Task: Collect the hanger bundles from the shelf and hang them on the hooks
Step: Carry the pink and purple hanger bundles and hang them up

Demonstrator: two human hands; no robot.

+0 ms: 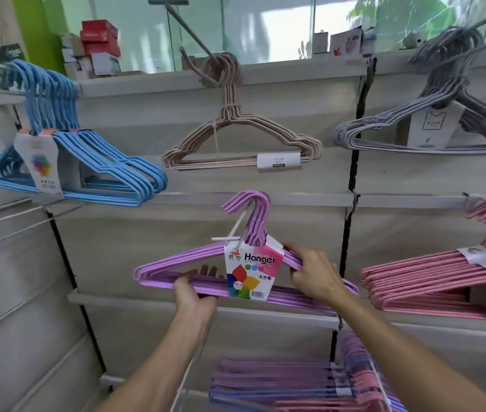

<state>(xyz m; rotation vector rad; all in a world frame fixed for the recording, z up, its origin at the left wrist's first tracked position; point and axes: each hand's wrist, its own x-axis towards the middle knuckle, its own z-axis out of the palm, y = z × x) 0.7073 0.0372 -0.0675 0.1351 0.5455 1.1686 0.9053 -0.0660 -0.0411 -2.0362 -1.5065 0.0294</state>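
Foreground pile: one loose heap of hanger bundles (295, 388) at the bottom, purple, blue-violet and pink mixed; count unclear, it blurs.
Left hand (195, 288): fingers curled round the bottom bar of the purple bundle (164, 270), thumb on the near side, fingertips showing behind.
Right hand (314, 275): fingers and thumb clamped on the bundle's right shoulder, just beside the label.
Purple bundle: one, held by both hands in front of the middle of the display wall (146, 233), its hook tops looped over a white peg (237, 226).
Label (250, 270): one card reading "Hanger", on the bundle's neck.
Pink bundles (432, 281): right side, several stacked on one peg.
Blue bundles (102, 171): upper left, several on one peg.
Beige bundle (236, 144): one, top centre.
Grey bundles (414, 129): upper right, at least two.
Boxes (99, 46): red and white, stacked on the top ledge.
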